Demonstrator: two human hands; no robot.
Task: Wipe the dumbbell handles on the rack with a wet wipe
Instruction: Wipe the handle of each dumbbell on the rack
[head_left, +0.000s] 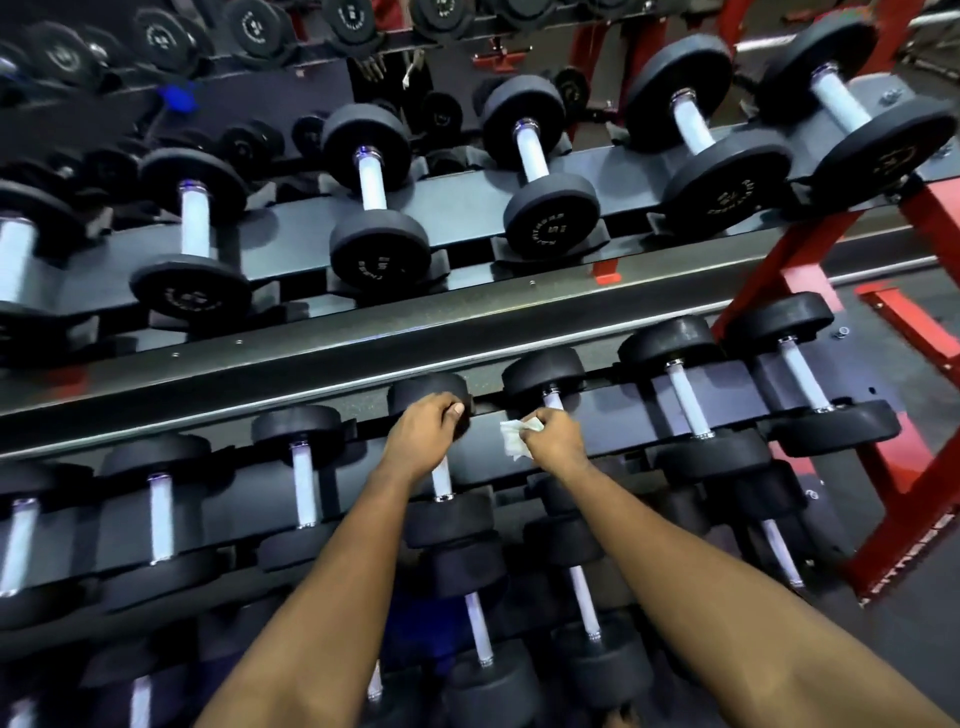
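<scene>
So both arms are reaching into the middle tier of the rack (363, 332), the one with the smaller dumbbells lined up in a row. The left hand (423, 434) has its fingers (448, 408) curled over the far black head of one dumbbell (441, 480), gripping it, and that one's pale bar runs back to the near head just under the wrist. The right hand (556, 434) is on the next dumbbell (543, 371) over to the right, fingers closed in a pinch on the wet wipe (517, 439), a crumpled white bit sticking out on the left of the hand, just beside that handle (552, 400). Only the far end of the handle shows past the knuckles, so can't tell if the wipe actually wraps it. The far tier holds the bigger dumbbells (550, 208), more lower dumbbells (597, 670) sit on the near tier, and the red frame (810, 260) stands on the right
</scene>
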